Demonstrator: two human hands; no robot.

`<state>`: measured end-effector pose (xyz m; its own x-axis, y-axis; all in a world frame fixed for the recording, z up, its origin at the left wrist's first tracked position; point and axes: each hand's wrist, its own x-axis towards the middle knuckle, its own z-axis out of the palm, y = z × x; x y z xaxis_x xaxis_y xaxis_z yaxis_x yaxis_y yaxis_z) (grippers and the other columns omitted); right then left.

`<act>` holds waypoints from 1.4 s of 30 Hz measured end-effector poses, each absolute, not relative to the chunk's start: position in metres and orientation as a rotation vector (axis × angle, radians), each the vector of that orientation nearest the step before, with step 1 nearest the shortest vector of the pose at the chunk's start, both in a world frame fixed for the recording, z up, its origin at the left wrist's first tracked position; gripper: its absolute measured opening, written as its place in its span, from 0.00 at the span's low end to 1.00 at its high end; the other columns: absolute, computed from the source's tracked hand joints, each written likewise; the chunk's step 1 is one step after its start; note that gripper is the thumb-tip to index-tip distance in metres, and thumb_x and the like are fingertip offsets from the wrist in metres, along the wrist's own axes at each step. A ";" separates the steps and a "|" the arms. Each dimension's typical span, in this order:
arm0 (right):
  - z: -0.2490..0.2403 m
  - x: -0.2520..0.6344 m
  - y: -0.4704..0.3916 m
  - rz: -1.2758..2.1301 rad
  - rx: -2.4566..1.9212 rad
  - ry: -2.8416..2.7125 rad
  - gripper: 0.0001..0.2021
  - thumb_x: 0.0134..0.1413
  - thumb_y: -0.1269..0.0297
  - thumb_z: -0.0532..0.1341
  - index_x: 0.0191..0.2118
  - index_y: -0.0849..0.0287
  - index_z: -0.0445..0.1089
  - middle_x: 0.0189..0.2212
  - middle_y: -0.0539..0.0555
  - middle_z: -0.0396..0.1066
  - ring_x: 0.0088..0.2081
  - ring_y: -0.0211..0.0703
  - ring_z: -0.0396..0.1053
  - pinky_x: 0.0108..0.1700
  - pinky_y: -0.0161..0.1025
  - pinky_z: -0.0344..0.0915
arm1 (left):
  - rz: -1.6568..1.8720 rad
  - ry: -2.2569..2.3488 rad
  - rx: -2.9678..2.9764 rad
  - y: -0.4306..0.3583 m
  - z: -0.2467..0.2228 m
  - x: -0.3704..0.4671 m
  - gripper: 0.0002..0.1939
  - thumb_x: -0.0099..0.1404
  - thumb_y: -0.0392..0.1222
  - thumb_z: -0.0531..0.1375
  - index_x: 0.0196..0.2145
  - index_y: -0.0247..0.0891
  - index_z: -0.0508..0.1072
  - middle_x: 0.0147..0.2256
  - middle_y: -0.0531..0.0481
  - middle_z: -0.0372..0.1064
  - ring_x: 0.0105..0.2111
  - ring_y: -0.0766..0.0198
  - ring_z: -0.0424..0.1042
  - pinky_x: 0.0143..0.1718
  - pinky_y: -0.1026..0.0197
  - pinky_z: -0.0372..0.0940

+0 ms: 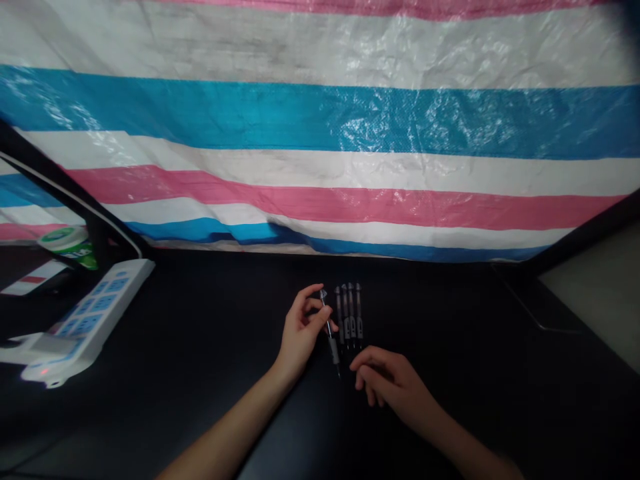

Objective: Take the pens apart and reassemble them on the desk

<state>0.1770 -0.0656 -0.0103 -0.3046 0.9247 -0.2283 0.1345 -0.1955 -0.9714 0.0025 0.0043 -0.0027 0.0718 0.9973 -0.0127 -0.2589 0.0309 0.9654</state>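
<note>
A clear and dark pen (333, 348) is pinched near its upper part between the thumb and fingers of my left hand (303, 327), its tip pointing down toward me. Just to the right, several similar pens (352, 320) lie side by side in a row on the black table (200, 400). Below the row, my right hand (387, 381) hovers with its fingers curled and the thumb close to the index finger. Nothing shows between those fingers, and they look slightly apart.
At the left lies a white power strip (97, 313) with a lit red light and a plug in it. Behind it are a green and white container (70, 245) and a red and white item (35, 278). A striped plastic sheet (320, 120) hangs behind the table.
</note>
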 end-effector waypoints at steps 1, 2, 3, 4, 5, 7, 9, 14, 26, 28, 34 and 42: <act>-0.010 0.177 -0.066 1.565 -1.276 -1.421 0.09 0.56 0.62 0.56 0.35 0.61 0.70 0.26 0.50 0.69 0.20 0.31 0.63 0.21 0.29 0.56 | 1.260 0.979 1.037 0.005 -0.003 0.002 0.21 0.59 0.40 0.63 0.49 0.40 0.65 0.28 0.58 0.63 0.23 0.68 0.73 0.27 0.65 0.65; -0.010 0.177 -0.066 1.563 -1.274 -1.423 0.09 0.56 0.62 0.56 0.35 0.61 0.70 0.26 0.50 0.69 0.20 0.31 0.63 0.21 0.29 0.56 | 1.264 0.980 1.045 0.005 -0.003 0.002 0.20 0.59 0.40 0.63 0.49 0.40 0.66 0.28 0.58 0.63 0.23 0.68 0.73 0.27 0.65 0.65; -0.010 0.177 -0.066 1.562 -1.273 -1.421 0.09 0.56 0.62 0.56 0.35 0.61 0.70 0.26 0.50 0.69 0.20 0.31 0.63 0.21 0.29 0.55 | 1.269 0.979 1.053 0.005 -0.003 0.002 0.20 0.59 0.40 0.63 0.49 0.40 0.66 0.28 0.58 0.64 0.23 0.67 0.73 0.26 0.65 0.64; -0.009 0.177 -0.065 1.567 -1.273 -1.417 0.09 0.56 0.62 0.56 0.35 0.61 0.70 0.25 0.50 0.69 0.20 0.31 0.63 0.21 0.29 0.55 | 1.273 0.978 1.059 0.005 -0.003 0.002 0.20 0.59 0.40 0.63 0.48 0.40 0.66 0.28 0.58 0.64 0.22 0.67 0.73 0.26 0.65 0.64; -0.009 0.177 -0.065 1.570 -1.276 -1.414 0.09 0.56 0.62 0.56 0.35 0.61 0.70 0.25 0.50 0.69 0.20 0.31 0.63 0.20 0.29 0.55 | 1.276 0.977 1.063 0.006 -0.003 0.002 0.19 0.59 0.40 0.64 0.48 0.40 0.67 0.28 0.58 0.64 0.22 0.67 0.73 0.26 0.65 0.64; -0.008 0.176 -0.065 1.569 -1.281 -1.412 0.08 0.56 0.62 0.56 0.35 0.61 0.70 0.25 0.50 0.69 0.20 0.31 0.63 0.21 0.29 0.55 | 1.278 0.979 1.052 0.006 -0.003 0.002 0.20 0.59 0.40 0.64 0.48 0.40 0.66 0.28 0.58 0.64 0.23 0.67 0.73 0.26 0.65 0.65; -0.008 0.176 -0.064 1.567 -1.282 -1.418 0.08 0.56 0.63 0.56 0.35 0.61 0.70 0.25 0.50 0.69 0.20 0.31 0.63 0.21 0.29 0.56 | 1.265 0.981 1.036 0.006 -0.004 0.002 0.23 0.59 0.41 0.64 0.51 0.41 0.64 0.29 0.58 0.64 0.23 0.67 0.73 0.27 0.65 0.65; -0.008 0.176 -0.065 1.559 -1.291 -1.420 0.09 0.55 0.61 0.56 0.35 0.61 0.70 0.25 0.50 0.69 0.20 0.31 0.63 0.21 0.29 0.56 | 1.277 0.991 1.068 0.007 -0.004 0.002 0.21 0.58 0.41 0.64 0.49 0.40 0.66 0.28 0.58 0.65 0.23 0.67 0.74 0.27 0.65 0.66; -0.008 0.175 -0.065 1.552 -1.286 -1.429 0.08 0.55 0.63 0.56 0.34 0.61 0.70 0.25 0.49 0.69 0.20 0.30 0.63 0.21 0.29 0.55 | 1.310 0.997 1.103 0.010 -0.005 0.001 0.20 0.59 0.41 0.63 0.49 0.40 0.66 0.28 0.57 0.65 0.23 0.67 0.73 0.27 0.65 0.65; -0.009 0.175 -0.065 1.548 -1.284 -1.431 0.08 0.55 0.63 0.56 0.34 0.61 0.70 0.25 0.49 0.69 0.19 0.30 0.63 0.21 0.29 0.55 | 1.314 1.004 1.105 0.010 -0.005 0.000 0.20 0.59 0.41 0.64 0.49 0.40 0.66 0.28 0.57 0.66 0.23 0.67 0.73 0.27 0.66 0.65; -0.010 0.175 -0.066 1.547 -1.276 -1.434 0.08 0.55 0.63 0.56 0.35 0.60 0.70 0.25 0.49 0.69 0.20 0.31 0.63 0.21 0.29 0.56 | 1.283 1.121 1.164 0.014 -0.018 -0.003 0.27 0.59 0.42 0.63 0.56 0.44 0.65 0.35 0.54 0.66 0.26 0.68 0.74 0.27 0.66 0.67; -0.008 0.175 -0.065 1.555 -1.270 -1.438 0.08 0.55 0.63 0.56 0.35 0.61 0.69 0.24 0.49 0.69 0.19 0.30 0.63 0.21 0.29 0.56 | 1.291 1.263 1.435 0.017 -0.020 -0.003 0.21 0.59 0.40 0.62 0.51 0.44 0.70 0.46 0.46 0.60 0.35 0.65 0.72 0.28 0.65 0.70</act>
<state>0.1750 -0.0653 -0.0085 -0.3112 0.9259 -0.2142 0.1416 -0.1777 -0.9738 -0.0034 0.0171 -0.0201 -0.0245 0.9840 0.1765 0.1542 -0.1707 0.9732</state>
